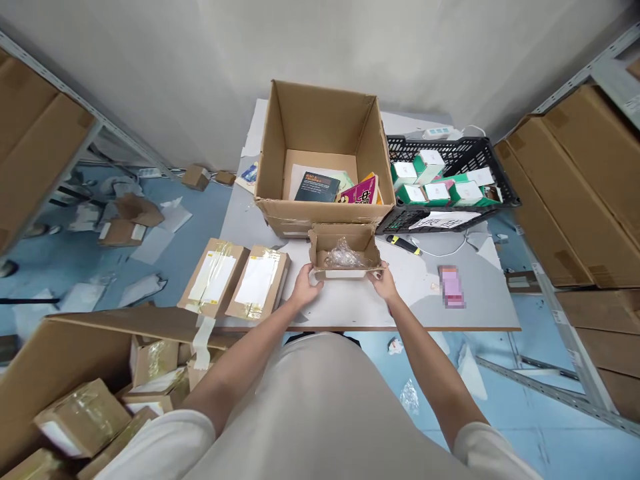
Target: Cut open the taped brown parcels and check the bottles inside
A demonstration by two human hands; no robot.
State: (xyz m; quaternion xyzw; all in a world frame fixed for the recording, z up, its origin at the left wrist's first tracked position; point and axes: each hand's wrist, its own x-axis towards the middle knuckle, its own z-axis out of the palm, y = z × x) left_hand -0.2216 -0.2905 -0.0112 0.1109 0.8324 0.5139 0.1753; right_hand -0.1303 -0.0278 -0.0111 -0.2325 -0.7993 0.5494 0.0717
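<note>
A small open cardboard box rests on the white table in front of the large carton, with its top open toward me. Clear bubble wrap lies crumpled inside; whatever may be under it is hidden. My left hand grips the small box at its near left corner, fingers closed on the cardboard. At the near right corner my right hand holds the same box, thumb and fingers around its edge. A white label shows on the side facing me.
Behind stands a large open carton with books. A black crate of green-and-white boxes is to its right, a yellow-black utility knife before it. Two taped parcels lie left. A carton of parcels sits lower left.
</note>
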